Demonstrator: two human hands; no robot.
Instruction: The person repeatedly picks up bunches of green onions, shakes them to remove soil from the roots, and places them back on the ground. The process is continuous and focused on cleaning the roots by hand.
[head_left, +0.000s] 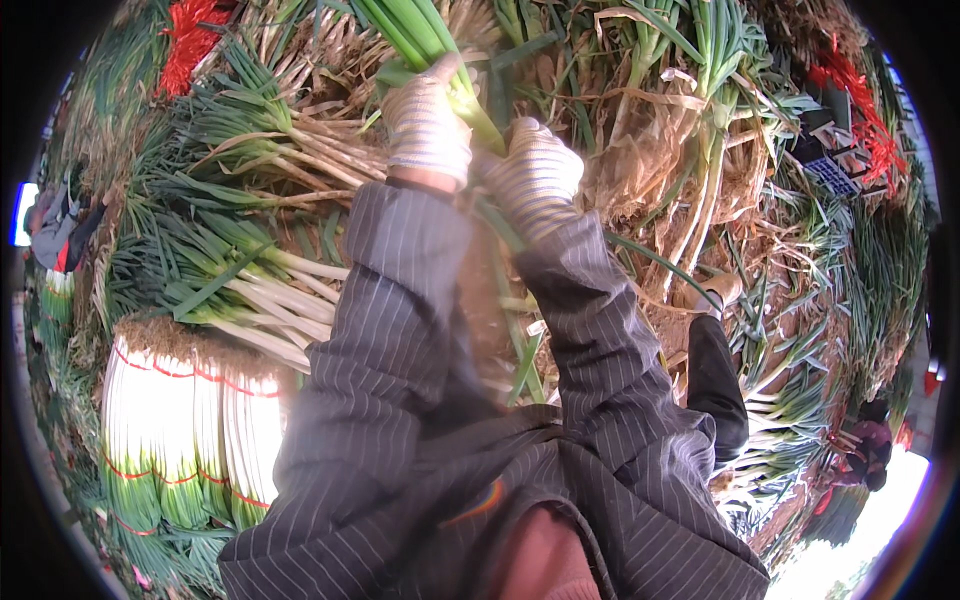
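My left hand, in a striped knit glove, grips a large green onion around its upper stalk, with the thumb laid along the leaves. The broad green leaves run out past the top edge of the view, and the pale stalk slants down to the right. My right hand, in a matching glove, has its fingers curled at the stalk's lower end. Motion blur and the fingers hide that end, so stalk and loose outer leaf cannot be told apart there. Below the hands, loose green leaves lie on brown soil.
Peeled white-stalked onions lie at left, above red-tied bundles standing roots up. Unpeeled onions lie farther up. Dry-skinned onions are heaped at right. Red ties lie upper left. Other people are at both sides.
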